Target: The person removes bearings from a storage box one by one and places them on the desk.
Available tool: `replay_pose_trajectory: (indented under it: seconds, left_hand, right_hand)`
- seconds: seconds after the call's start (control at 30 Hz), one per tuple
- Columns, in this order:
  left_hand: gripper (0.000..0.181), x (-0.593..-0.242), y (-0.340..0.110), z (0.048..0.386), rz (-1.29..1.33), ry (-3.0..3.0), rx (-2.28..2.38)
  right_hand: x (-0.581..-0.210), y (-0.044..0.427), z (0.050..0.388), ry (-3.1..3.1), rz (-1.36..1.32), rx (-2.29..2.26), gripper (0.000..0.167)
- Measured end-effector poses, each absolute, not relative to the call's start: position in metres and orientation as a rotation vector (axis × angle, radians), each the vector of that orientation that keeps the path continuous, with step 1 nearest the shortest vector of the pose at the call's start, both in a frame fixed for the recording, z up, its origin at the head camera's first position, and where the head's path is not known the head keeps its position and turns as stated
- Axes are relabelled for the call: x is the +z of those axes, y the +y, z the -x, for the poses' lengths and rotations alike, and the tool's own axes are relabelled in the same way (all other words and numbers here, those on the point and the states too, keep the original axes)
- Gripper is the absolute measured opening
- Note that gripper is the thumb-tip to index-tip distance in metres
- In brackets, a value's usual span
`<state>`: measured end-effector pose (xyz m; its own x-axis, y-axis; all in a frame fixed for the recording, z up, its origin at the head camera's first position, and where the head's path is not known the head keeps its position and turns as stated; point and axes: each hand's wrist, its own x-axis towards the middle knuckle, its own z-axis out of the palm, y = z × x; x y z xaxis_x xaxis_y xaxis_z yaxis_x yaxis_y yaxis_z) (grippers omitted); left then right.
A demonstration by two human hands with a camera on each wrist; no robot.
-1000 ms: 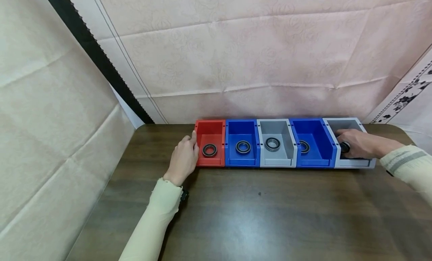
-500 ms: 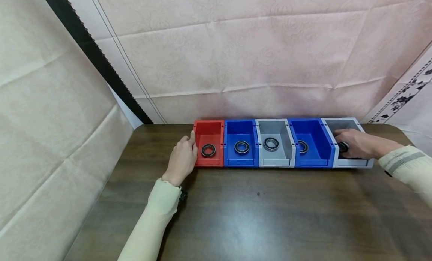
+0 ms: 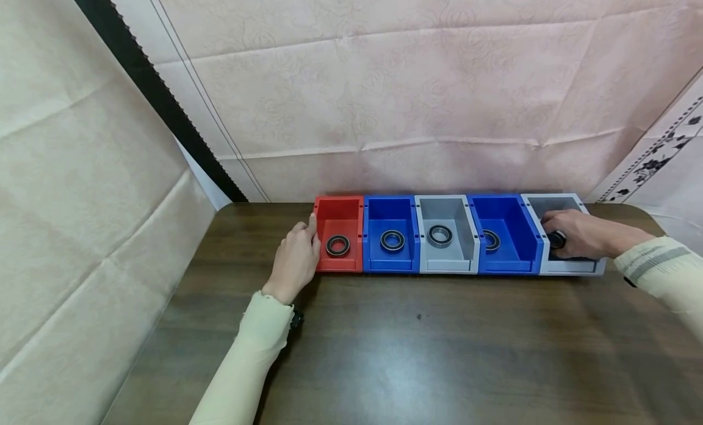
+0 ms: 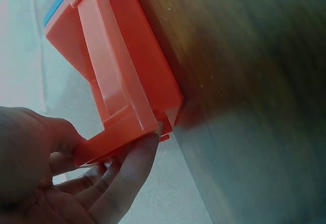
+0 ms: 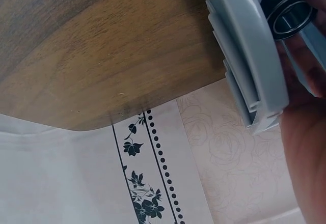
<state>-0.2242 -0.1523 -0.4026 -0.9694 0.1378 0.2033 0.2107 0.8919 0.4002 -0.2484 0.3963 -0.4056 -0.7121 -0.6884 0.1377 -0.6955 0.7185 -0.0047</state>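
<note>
Five-wide at the back of the table stands a joined row of bins. My left hand (image 3: 295,260) grips the outer side wall of the red bin (image 4: 109,61), thumb on one face and fingers on the other. At the right end my right hand (image 3: 584,234) reaches into the grey bin (image 5: 257,46) and holds a bearing (image 5: 290,18), tilted up on edge; its fingertips are partly hidden. Flat ring bearings lie in the other bins: one bearing (image 3: 337,246) in red, one bearing (image 3: 392,241) in blue, one bearing (image 3: 440,236) in middle grey, one bearing (image 3: 491,240) in the right blue bin.
The brown wooden table (image 3: 384,352) extends in front of the bins. A pale patterned cloth (image 3: 412,95) hangs right behind the row, and another cloth (image 3: 82,199) hangs along the left side.
Both hands stay in place, the left at the red bin and the right in the end grey bin. The head view has shifted very slightly.
</note>
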Motion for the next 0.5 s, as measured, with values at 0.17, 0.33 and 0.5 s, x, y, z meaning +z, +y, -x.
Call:
replay_pose_trajectory:
  seconds: [0.17,0.33,0.5]
  left_hand:
    - [0.053,-0.4024,-0.1518,0.2239,0.251,-2.905,-0.650]
    - [0.054,-0.4028,-0.1511,0.2243,0.252,-2.899,-0.645]
    - [0.051,-0.4045,-0.1516,0.2247,0.285,-2.861,-0.620]
  right_hand:
    - [-0.4034,0.3946,0.2473,-2.862,-1.098,0.096,0.043]
    - [-0.4030,0.3946,0.2464,-2.835,-1.108,0.113,0.045]
    - [-0.3972,0.3920,0.2460,-2.929,-1.072,0.084,0.043]
